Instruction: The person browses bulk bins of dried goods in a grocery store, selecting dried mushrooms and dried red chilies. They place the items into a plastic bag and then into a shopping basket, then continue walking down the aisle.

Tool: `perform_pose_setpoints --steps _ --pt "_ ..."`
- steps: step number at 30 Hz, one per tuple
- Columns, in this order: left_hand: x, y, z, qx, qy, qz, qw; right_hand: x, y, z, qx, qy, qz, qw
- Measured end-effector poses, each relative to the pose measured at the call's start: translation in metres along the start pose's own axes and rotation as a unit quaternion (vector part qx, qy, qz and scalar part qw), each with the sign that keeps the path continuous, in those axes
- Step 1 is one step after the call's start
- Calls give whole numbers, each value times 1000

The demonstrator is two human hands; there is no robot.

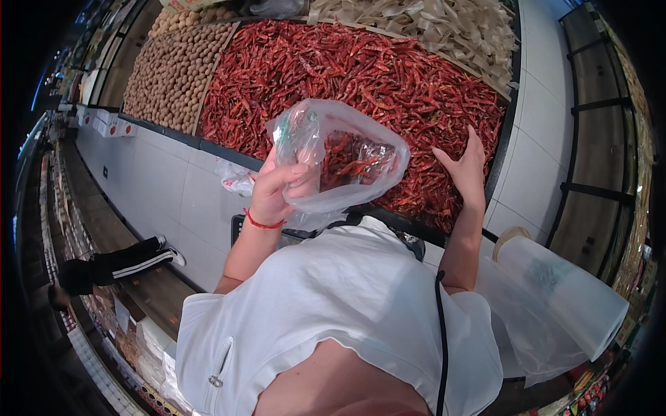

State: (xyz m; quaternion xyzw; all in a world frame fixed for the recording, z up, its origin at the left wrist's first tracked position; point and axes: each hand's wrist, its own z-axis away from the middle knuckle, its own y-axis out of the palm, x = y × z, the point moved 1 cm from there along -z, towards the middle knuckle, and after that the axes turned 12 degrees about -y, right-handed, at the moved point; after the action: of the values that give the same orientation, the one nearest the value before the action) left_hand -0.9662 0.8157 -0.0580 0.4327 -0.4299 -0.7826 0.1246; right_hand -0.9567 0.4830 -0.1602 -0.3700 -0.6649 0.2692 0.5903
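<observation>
My left hand [278, 190] grips the rim of a clear plastic bag [359, 200], whose mouth gapes upward. Dried red chillies [341, 166] show inside or through the bag; which of them lie within I cannot fully tell. A wide bin of dried red chillies [333, 67] spreads beneath and beyond both hands. At its right side, my right hand [464, 164] hovers over or touches the chillies, thumb and fingers apart, with nothing seen in it.
Left of the chillies is a compartment of round brown dried fruit [169, 78]. Pale dried strips [432, 26] fill the far compartment. A large plastic bag roll [562, 291] stands at my right. Dark shelving [598, 140] lines the right aisle. A person [114, 268] is at shelves leftward.
</observation>
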Motion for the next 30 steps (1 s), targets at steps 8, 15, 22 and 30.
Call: perform_pose_setpoints --steps 8,15,22,30 --pt "-1 1 0 -1 -3 -3 1000 14 3 0 38 5 18 999" --pt "0 3 0 -16 3 -8 1000 11 8 2 20 -8 8 1000" --pt "0 1 2 -19 4 -11 1000 11 9 4 6 12 -29 999" --pt "1 -3 2 12 -5 11 1000 10 17 6 -25 -9 -61 998"
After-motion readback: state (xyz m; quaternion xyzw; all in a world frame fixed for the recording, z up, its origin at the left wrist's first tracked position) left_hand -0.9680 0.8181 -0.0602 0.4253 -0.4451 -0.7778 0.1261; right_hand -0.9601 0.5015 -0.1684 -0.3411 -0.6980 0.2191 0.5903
